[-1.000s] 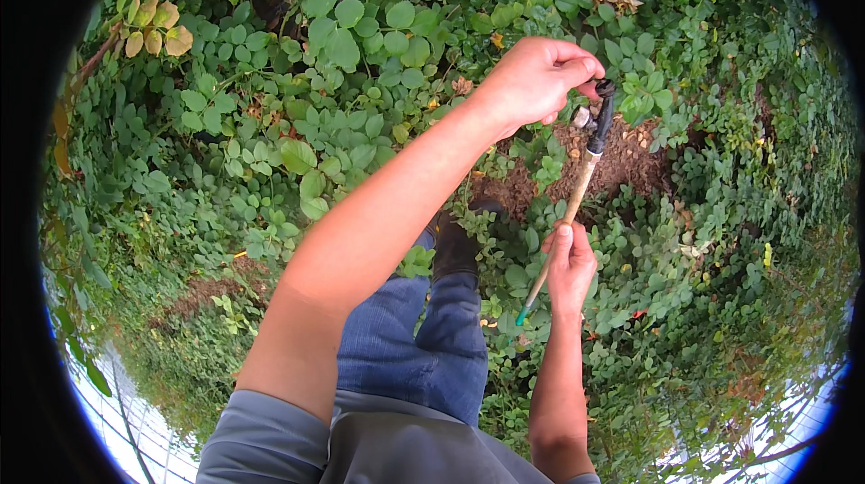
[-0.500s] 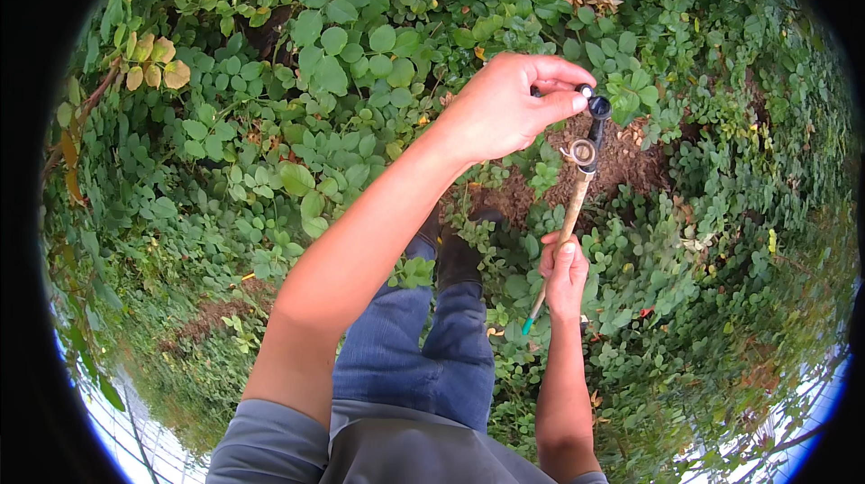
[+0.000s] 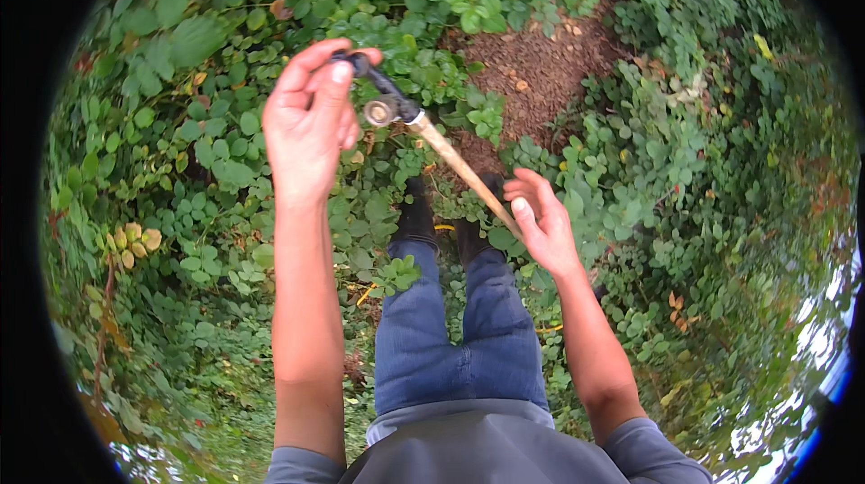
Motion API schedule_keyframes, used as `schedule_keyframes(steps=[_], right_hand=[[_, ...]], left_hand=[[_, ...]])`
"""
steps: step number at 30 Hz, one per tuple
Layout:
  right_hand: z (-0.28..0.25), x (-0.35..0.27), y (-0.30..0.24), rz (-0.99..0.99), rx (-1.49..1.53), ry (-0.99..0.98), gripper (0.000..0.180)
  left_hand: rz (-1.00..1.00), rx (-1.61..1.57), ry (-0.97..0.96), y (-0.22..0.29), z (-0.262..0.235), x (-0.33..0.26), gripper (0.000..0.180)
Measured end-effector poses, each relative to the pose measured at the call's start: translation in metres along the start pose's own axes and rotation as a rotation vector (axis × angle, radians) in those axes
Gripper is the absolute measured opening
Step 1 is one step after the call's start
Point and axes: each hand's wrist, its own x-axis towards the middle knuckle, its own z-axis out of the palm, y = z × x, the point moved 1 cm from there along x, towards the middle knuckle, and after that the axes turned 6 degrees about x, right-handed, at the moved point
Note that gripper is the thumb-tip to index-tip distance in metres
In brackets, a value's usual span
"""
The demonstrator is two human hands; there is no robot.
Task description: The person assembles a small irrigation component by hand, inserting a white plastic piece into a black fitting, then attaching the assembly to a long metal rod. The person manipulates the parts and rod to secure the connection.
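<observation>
My left hand (image 3: 311, 114) is raised at the left, thumb and fingers closed on the black fitting (image 3: 387, 87) at the top of a thin tan rod (image 3: 458, 162). A round, dull metal ring-like piece (image 3: 379, 111) sits at the side of this fitting. Slanting down to the right, the rod ends beside my right hand (image 3: 545, 227). That hand's fingers are apart and not wrapped round the rod; whether its palm touches the lower end, I cannot tell. The tip of the rod is hidden there.
Dense green leafy plants (image 3: 216, 168) surround me on all sides. Ahead lies a patch of brown soil (image 3: 545, 69). My dark boots (image 3: 414, 214) stand among leaves, with bits of yellow line (image 3: 367, 295) nearby. A stem with yellowing leaves (image 3: 131, 241) rises at the left.
My left hand has swung left with the black fitting, tilting the rod to the left. My right hand has loosened its grip on the rod, fingers spreading. The view has shifted too.
</observation>
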Motion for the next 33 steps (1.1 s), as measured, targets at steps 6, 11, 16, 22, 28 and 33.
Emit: schedule_keyframes(steps=[6,11,16,22,28,33], right_hand=[[-0.151,-0.138,0.114,0.418,0.181,0.486,0.023],[-0.207,-0.264,0.216,0.794,-0.181,0.562,0.029],[-0.196,-0.345,0.367,0.941,-0.293,0.541,0.026],[-0.178,-0.340,0.444,1.081,-0.454,0.608,0.038],[-0.184,-0.328,0.461,1.018,-0.429,0.555,0.030],[-0.200,-0.328,0.463,0.996,-0.407,0.459,0.024]], left_hand=[[0.042,0.013,0.085,-0.007,0.008,0.007,0.024],[0.047,-0.002,-0.035,-0.006,0.002,0.019,0.026],[-0.014,0.045,-0.025,0.010,0.001,0.026,0.029],[0.020,0.169,0.061,0.029,0.050,0.013,0.037],[0.018,0.224,0.130,0.037,0.085,0.001,0.038],[0.034,0.206,0.093,0.041,0.081,-0.001,0.039]])
